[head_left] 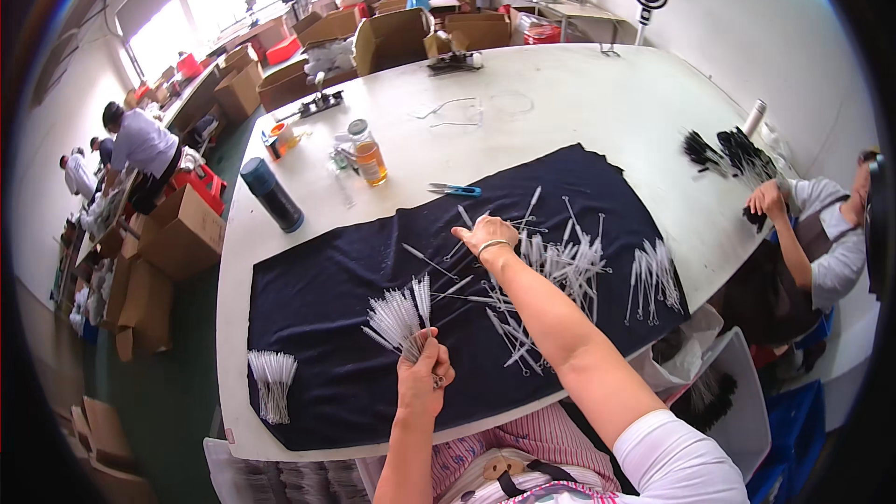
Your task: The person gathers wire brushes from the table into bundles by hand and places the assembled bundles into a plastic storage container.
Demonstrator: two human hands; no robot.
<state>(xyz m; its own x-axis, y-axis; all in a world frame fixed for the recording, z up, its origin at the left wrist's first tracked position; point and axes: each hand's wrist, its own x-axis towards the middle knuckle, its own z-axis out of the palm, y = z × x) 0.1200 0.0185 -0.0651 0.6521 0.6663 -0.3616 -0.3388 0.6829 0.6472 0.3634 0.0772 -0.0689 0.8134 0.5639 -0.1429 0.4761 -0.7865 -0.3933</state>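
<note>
My left hand is closed around the wire handles of a bundle of small white tube brushes, bristle ends fanned upward. My right hand, a bangle on its wrist, is stretched out over the dark cloth, fingers bent down and drawn together. One white brush shows right at its fingers; whether they grip it is hidden. To the right of that hand lies a loose heap of the same brushes, with looped wire ends. Single brushes lie scattered between my two hands.
Near the cloth's left edge stands a neat brush bundle; another group lies far right. Beyond the dark cloth are blue snips, a jar of amber liquid and a dark flask. A co-worker handles black brushes at right.
</note>
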